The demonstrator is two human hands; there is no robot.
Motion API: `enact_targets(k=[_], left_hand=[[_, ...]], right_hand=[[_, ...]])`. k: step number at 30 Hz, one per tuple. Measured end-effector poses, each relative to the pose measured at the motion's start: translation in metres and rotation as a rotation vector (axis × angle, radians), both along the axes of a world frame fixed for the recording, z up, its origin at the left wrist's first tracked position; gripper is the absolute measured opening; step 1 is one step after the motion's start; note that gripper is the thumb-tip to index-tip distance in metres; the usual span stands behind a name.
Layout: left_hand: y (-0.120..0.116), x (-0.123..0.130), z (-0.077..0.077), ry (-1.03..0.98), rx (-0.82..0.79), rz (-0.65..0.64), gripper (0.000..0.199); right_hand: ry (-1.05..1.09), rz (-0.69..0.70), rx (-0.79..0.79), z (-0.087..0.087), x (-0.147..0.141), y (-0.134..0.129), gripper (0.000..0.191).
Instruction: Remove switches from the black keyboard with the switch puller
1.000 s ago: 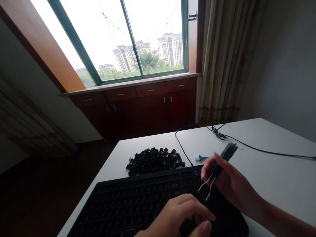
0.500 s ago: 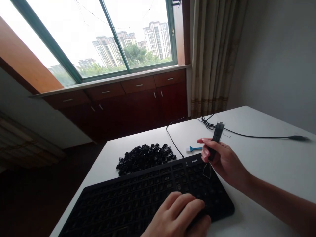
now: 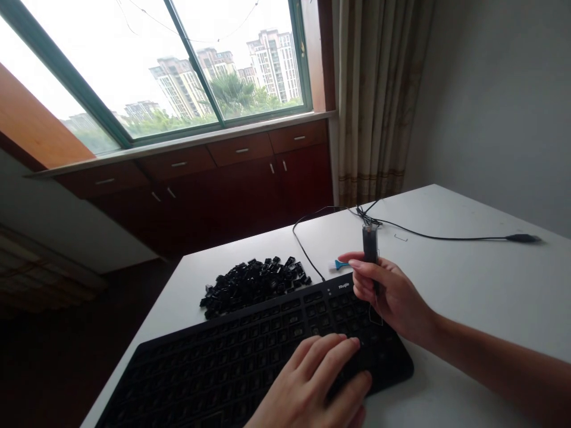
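A black keyboard (image 3: 250, 351) with its keycaps off lies across the near part of the table. My left hand (image 3: 319, 377) rests over its right-hand key block, fingers stretched forward and thumb apart. Nothing can be made out between them. My right hand (image 3: 392, 294) is raised above the keyboard's far right corner, closed around the black handle of a keycap puller (image 3: 370, 244). The puller stands nearly upright, its thin wire loop hanging below my fist. Behind the keyboard is a heap of black keycaps (image 3: 250, 285). Beside my right fingertips lies a small blue brush (image 3: 339, 265), partly hidden.
The white table (image 3: 482, 279) has its far edge near a curtain (image 3: 375, 107). A black cable (image 3: 307, 252) runs from the keyboard to a coil, ending in a plug (image 3: 523, 238). A small bent wire (image 3: 400, 238) lies near the coil. Cabinets stand below the window.
My right hand has turned the keycap puller more upright. The fingers of my left hand have stretched forward, with the thumb farther from them. The whole view has shifted slightly.
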State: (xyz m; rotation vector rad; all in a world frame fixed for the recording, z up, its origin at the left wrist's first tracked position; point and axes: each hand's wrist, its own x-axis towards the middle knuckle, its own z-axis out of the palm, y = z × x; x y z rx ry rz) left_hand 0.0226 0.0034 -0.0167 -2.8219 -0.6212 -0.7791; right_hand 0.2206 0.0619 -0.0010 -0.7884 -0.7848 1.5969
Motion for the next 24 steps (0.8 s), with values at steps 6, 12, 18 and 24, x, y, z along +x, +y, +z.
enact_targets(k=[6, 12, 18, 24], left_hand=[[-0.0008, 0.0004, 0.0002, 0.02, -0.011, -0.003, 0.021], [-0.0013, 0.0004, 0.0, 0.01, -0.024, -0.006, 0.023], [-0.0014, 0.0013, 0.0031, 0.012, -0.041, -0.015, 0.026], [-0.0027, 0.0009, 0.0041, 0.012, -0.072, -0.012, 0.033]], right_hand=[[0.025, -0.03, 0.023, 0.0035, -0.0022, -0.0012, 0.021], [-0.014, 0.028, -0.009, 0.0032, -0.0005, -0.0014, 0.02], [-0.02, 0.127, 0.036, 0.0078, -0.0007, -0.0054, 0.035], [-0.09, 0.104, 0.016, 0.0096, -0.0026, -0.0061, 0.041]])
